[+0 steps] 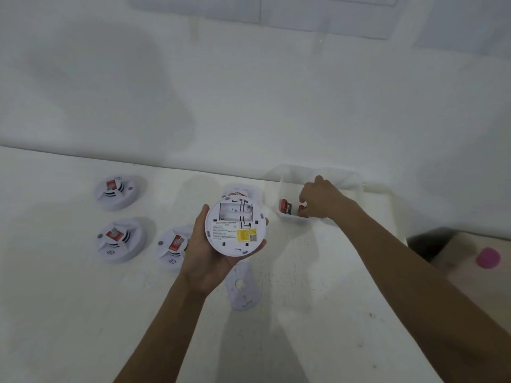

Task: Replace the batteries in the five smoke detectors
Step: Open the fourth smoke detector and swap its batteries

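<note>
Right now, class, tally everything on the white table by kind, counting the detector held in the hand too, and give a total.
Smoke detectors: 5 (one held, four lying on the table)
Detached round cover plate: 1
Clear bin of batteries: 1
Total: 7

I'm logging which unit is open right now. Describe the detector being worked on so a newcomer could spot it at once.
Start at the white table, where several smoke detectors sit left of a clear bin. The one in question is off the table, cupped in the left hand. This held detector alone shows its flat back, with an empty battery bay and a yellow sticker.
</note>
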Action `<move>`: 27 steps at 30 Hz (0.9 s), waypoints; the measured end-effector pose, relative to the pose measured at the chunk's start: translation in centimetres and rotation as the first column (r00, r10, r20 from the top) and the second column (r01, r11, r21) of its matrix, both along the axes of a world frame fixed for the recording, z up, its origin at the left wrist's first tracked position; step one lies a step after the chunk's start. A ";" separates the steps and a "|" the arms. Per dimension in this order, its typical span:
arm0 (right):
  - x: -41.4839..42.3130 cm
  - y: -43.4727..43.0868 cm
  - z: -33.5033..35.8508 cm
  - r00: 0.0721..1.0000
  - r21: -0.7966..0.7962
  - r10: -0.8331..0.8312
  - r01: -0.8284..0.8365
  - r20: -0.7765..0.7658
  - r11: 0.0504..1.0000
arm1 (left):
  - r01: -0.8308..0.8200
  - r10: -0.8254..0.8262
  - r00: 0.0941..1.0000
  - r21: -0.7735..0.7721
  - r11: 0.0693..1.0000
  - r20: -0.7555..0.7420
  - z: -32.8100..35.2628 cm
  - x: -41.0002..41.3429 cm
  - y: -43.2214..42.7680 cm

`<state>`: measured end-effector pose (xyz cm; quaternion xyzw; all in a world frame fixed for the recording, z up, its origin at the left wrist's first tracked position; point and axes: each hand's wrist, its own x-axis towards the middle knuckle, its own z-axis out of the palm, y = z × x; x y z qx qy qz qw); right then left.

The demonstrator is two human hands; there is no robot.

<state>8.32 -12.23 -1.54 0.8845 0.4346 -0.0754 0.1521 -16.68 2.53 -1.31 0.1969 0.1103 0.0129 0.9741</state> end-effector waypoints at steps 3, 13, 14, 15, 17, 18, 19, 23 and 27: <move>-0.1 0.2 -0.9 0.996 -0.072 0.026 -0.020 0.088 0.997 | -0.003 0.003 1.000 -0.004 1.000 -0.003 -0.1 -0.1 0.0; 0.0 0.3 -0.3 0.938 0.284 -0.143 0.237 -0.316 0.929 | -0.022 0.022 1.000 -0.013 1.000 -0.004 -0.2 -0.6 0.1; 0.1 0.3 -0.1 0.929 0.351 -0.137 0.263 -0.344 0.899 | -0.023 0.023 1.000 -0.019 1.000 -0.005 -0.2 -0.6 0.2; 0.1 0.4 0.1 0.911 0.406 -0.139 0.305 -0.389 0.861 | -0.023 0.023 1.000 -0.018 1.000 -0.006 -0.3 -0.7 0.2; -0.2 0.7 0.4 0.857 0.475 -0.155 0.412 -0.491 0.777 | -0.024 0.024 1.000 -0.012 1.000 -0.006 -0.3 -0.7 0.2; -0.4 1.0 0.5 0.843 0.497 -0.166 0.448 -0.513 0.743 | -0.027 0.026 1.000 -0.014 1.000 -0.007 -0.3 -0.8 0.2; -0.5 1.4 0.6 0.839 0.513 -0.180 0.469 -0.514 0.719 | -0.032 0.032 0.999 -0.018 0.999 -0.012 -0.3 -0.8 0.2; -0.8 2.6 0.8 0.722 0.472 -0.216 0.619 -0.658 0.628 | -0.060 0.059 0.997 -0.030 0.998 -0.041 0.0 -0.9 0.2; -1.2 3.2 0.6 0.659 0.409 -0.232 0.664 -0.715 0.626 | -0.088 0.086 0.995 -0.026 0.996 -0.054 0.4 -1.0 0.3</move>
